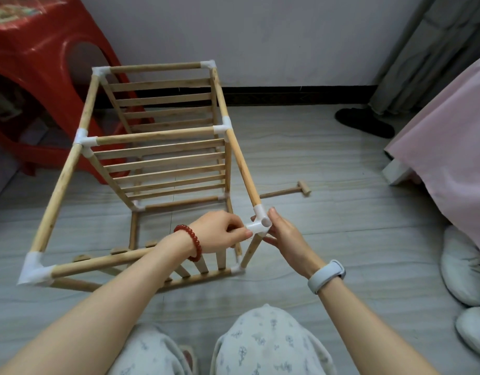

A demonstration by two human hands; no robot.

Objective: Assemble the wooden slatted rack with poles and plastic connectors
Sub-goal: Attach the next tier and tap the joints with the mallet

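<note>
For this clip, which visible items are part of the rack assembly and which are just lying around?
Part of the job:
wooden rack
white corner connector, held by both hands: left hand, right hand
small wooden mallet

Lying about:
red plastic stool
black slipper
pink bedding

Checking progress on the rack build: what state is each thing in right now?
Wooden slatted rack frame: standing, partly assembled.
White plastic corner connector: on near right poles, one socket empty.
Left hand: pinching the connector.
Right hand: holding the connector.
Small wooden mallet: lying on floor, unused.
</note>
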